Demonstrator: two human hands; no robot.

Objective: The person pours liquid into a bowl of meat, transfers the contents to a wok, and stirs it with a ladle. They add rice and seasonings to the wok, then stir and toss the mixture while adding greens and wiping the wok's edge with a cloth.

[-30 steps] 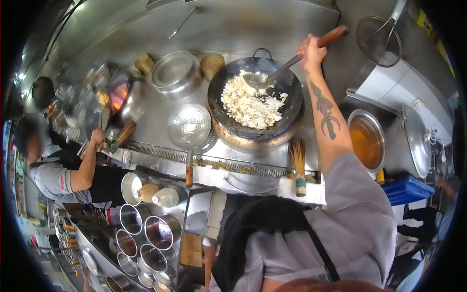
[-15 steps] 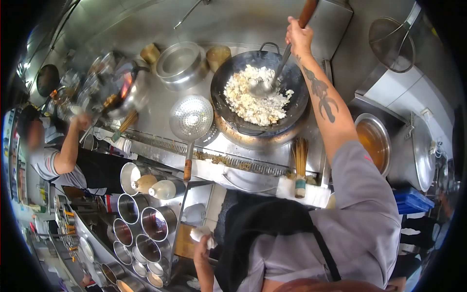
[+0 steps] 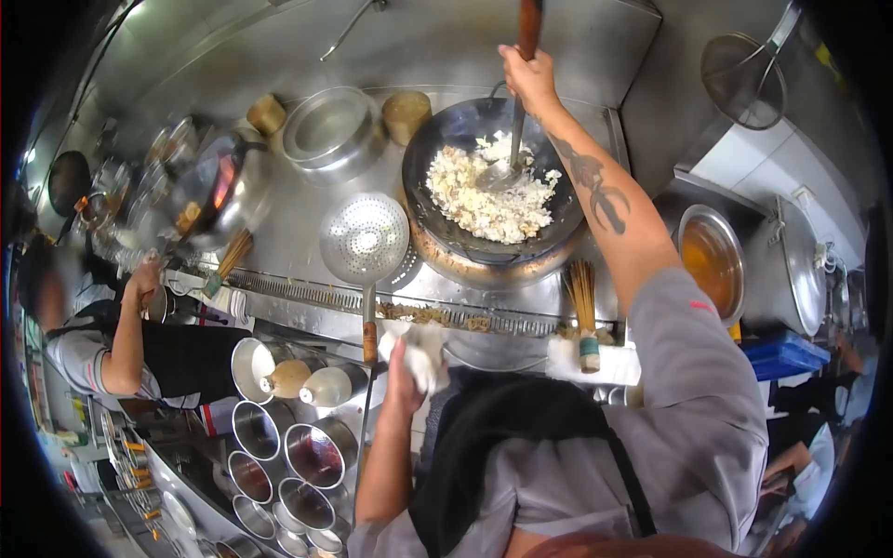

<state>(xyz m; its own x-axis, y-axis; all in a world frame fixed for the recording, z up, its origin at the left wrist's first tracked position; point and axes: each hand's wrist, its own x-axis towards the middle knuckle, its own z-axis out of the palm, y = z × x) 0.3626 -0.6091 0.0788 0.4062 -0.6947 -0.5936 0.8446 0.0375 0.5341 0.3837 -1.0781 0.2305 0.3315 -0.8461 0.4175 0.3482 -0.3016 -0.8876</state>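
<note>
My right hand is closed around the handle of a long ladle, whose bowl rests in the rice. White and yellowish fried rice lies heaped in a black wok on the burner. In my left hand is a bunched white cloth, held at the counter's front edge, close to the wok. A perforated strainer with a wooden handle lies left of the wok, its handle end near the cloth.
A bamboo brush stands right of the wok. Metal pots and bottles fill the left side. A pan of amber liquid sits right. Another person works at a wok on the left.
My left hand has risen with the white cloth from beside my body to the counter edge. My right hand and the ladle handle have shifted left; the ladle bowl stays in the rice.
</note>
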